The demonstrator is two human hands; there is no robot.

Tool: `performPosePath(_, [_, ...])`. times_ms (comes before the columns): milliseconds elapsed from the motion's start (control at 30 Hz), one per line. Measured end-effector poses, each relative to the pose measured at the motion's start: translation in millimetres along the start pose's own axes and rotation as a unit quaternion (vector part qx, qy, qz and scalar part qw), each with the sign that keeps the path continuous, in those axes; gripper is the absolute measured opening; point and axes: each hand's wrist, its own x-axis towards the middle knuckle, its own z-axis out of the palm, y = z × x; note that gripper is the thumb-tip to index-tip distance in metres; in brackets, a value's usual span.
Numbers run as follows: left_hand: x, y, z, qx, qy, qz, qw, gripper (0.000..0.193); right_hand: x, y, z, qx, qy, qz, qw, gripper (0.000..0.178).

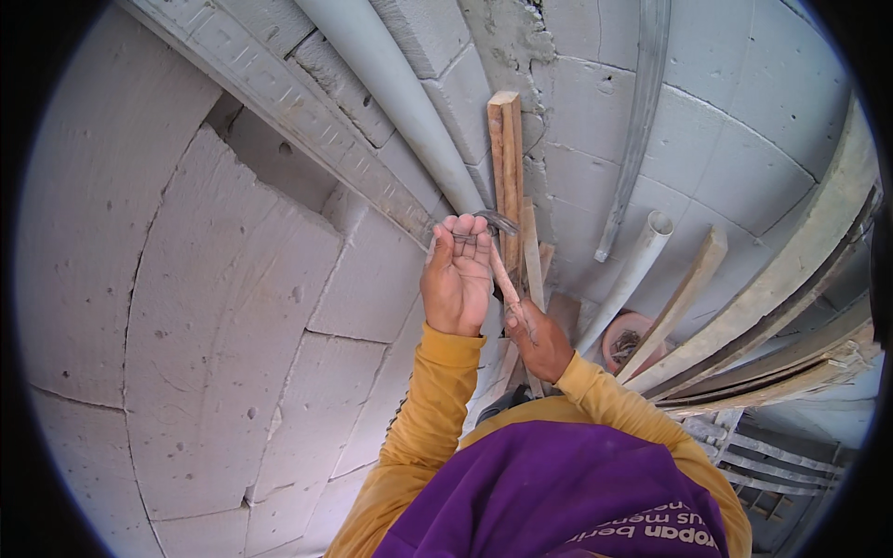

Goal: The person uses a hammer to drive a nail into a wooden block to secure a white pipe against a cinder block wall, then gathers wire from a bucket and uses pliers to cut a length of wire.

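Note:
My right hand is wrapped round the pale wooden handle of a claw hammer. Its dark metal head points up and away, just beside the fingertips of my left hand. That left hand is turned palm up with its fingers curled in. Across the fingers lie a few thin dark pieces that look like nails. Just beyond both hands, upright wooden battens lean in the wall corner. A long metal straightedge slants down from the upper left and ends behind my left hand.
Pale block walls rise on the left and ahead, with a recess in the left one. A grey pipe leans beside the straightedge. To the right are a metal channel, a shorter pipe, long boards and a reddish bucket.

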Motion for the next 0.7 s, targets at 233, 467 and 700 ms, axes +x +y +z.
performPosePath(233, [2.2,-4.3,-2.2,0.001,-0.007,0.026,1.0,0.021,-19.8,-1.7,-10.2,-0.044,0.112,-0.039,0.992,0.023])
performPosePath(467, [2.6,-7.1,5.1,0.016,0.01,0.036,0.999,0.018,-38.6,22.0,-4.4,0.181,0.067,0.114,0.975,0.039])
performPosePath(700, [3.5,-8.6,5.1,0.021,0.001,0.047,0.999,0.018,-18.9,9.8,8.8,0.066,0.057,0.04,0.995,0.039])
